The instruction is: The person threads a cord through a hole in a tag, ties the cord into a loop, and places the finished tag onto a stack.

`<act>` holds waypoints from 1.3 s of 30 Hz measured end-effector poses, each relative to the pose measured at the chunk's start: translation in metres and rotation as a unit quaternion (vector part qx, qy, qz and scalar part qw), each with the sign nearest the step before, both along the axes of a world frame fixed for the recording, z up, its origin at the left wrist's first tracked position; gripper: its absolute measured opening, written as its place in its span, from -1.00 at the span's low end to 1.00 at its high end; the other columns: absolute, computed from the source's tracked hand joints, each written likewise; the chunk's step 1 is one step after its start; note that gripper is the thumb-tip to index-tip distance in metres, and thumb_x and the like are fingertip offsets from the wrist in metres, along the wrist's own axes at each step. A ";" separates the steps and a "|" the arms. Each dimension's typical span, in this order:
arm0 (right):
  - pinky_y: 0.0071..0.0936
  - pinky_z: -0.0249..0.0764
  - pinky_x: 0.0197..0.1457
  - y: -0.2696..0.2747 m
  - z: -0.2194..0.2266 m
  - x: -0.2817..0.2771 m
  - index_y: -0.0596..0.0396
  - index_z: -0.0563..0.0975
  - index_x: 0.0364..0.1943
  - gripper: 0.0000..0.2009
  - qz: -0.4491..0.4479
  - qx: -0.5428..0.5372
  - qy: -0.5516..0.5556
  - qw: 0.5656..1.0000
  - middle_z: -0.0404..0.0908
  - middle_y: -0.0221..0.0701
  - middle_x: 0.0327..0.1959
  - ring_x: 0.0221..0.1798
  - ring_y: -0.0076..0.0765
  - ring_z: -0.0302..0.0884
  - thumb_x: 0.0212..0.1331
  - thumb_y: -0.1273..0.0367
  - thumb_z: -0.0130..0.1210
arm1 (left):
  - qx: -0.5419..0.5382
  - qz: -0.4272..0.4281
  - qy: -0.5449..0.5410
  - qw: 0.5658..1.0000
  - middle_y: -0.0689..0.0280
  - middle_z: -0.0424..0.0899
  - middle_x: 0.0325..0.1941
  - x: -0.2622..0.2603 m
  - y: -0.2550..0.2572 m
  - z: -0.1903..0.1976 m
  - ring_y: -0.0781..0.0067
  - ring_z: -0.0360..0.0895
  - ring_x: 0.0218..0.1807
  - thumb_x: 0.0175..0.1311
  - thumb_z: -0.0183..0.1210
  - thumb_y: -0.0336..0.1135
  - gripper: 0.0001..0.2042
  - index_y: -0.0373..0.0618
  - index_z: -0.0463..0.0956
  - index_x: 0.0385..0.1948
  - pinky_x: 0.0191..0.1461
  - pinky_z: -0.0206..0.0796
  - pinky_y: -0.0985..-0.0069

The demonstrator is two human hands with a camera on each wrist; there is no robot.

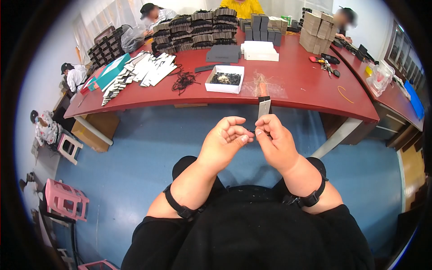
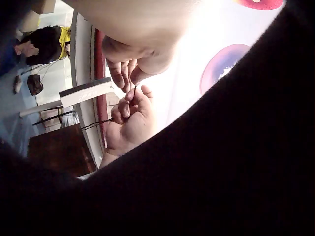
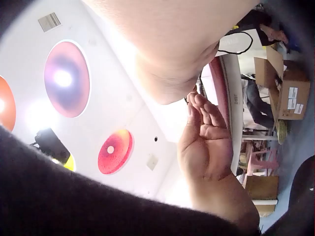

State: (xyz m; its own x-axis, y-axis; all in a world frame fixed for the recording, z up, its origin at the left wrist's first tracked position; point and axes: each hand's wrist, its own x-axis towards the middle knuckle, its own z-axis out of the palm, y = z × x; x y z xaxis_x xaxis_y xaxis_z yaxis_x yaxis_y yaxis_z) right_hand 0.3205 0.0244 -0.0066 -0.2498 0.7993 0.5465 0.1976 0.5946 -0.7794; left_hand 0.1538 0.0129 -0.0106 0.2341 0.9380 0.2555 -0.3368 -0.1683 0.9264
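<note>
Just in front of the table's near edge, the left hand [image 1: 227, 140] and right hand [image 1: 276, 141] meet at their fingertips, pinching a thin black cord [image 1: 252, 131]. Beyond the right fingers, a pale grey card [image 1: 264, 108] with a black end points toward the table. The left wrist view shows the card [image 2: 86, 93] beside the joined fingertips, and a thin dark cord [image 2: 96, 124] near the right hand [image 2: 133, 128]. In the right wrist view, a black cord loop [image 3: 251, 44] lies across the card, and the left hand's [image 3: 206, 147] palm shows. Fingers hide the cord's ends.
On the red table [image 1: 306, 96] are a white box [image 1: 225, 90] of small dark pieces, a black cord pile [image 1: 184, 82], white cards [image 1: 155, 69], stacked bundles [image 1: 195, 29] and keys [image 1: 330, 67]. Several people sit around. A pink stool [image 1: 65, 198] stands left.
</note>
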 end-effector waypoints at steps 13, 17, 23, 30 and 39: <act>-0.48 0.43 -0.30 0.001 0.000 -0.002 0.14 0.37 -0.22 -0.85 0.014 0.006 -0.009 1.000 0.55 -0.27 -0.46 -0.38 -0.31 0.57 0.11 0.52 -0.02 | 0.024 0.031 0.014 0.999 0.33 0.44 -0.24 0.001 0.007 -0.003 0.61 0.39 -0.15 0.10 0.09 -0.64 -0.61 -0.23 0.25 -0.01 -0.04 0.29 0.66; -0.46 0.43 -0.29 0.003 -0.001 -0.001 0.13 0.37 -0.22 -0.84 0.013 0.000 -0.010 1.000 0.55 -0.26 -0.47 -0.38 -0.27 0.58 0.10 0.52 -0.02 | 0.020 0.035 0.002 0.999 0.34 0.43 -0.29 -0.001 0.008 -0.003 0.62 0.38 -0.20 0.09 0.11 -0.64 -0.64 -0.22 0.26 -0.06 -0.07 0.29 0.67; -0.42 0.43 -0.32 0.004 -0.004 0.000 0.13 0.37 -0.23 -0.84 0.006 0.017 -0.022 1.000 0.55 -0.25 -0.48 -0.40 -0.22 0.57 0.08 0.51 -0.02 | 0.003 0.047 -0.011 0.999 0.33 0.45 -0.30 0.002 0.005 0.000 0.62 0.40 -0.22 0.10 0.12 -0.62 -0.64 -0.22 0.24 -0.07 -0.10 0.29 0.67; -0.40 0.42 -0.33 0.003 -0.005 -0.001 0.12 0.37 -0.24 -0.85 -0.004 0.036 -0.042 0.998 0.54 -0.24 -0.49 -0.41 -0.19 0.56 0.08 0.51 -0.01 | 0.001 0.047 -0.016 0.999 0.28 0.47 -0.27 -0.003 0.010 -0.007 0.60 0.41 -0.22 0.11 0.12 -0.60 -0.66 -0.22 0.24 -0.09 -0.12 0.30 0.66; -0.40 0.43 -0.35 0.003 -0.005 -0.004 0.14 0.37 -0.24 -0.85 0.009 0.051 -0.038 0.998 0.55 -0.24 -0.47 -0.39 -0.19 0.58 0.08 0.52 -0.01 | -0.024 0.045 -0.022 0.998 0.28 0.47 -0.30 0.000 0.008 -0.006 0.59 0.41 -0.25 0.12 0.12 -0.58 -0.66 -0.22 0.20 -0.11 -0.13 0.30 0.64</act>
State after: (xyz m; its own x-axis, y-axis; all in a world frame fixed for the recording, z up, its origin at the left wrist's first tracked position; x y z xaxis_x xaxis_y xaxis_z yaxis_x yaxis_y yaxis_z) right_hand 0.3168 0.0275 -0.0114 -0.3082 0.7357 0.6031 0.2424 0.6738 -0.6981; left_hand 0.1537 0.0213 -0.0161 0.1385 0.9660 0.2182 -0.3626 -0.1555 0.9189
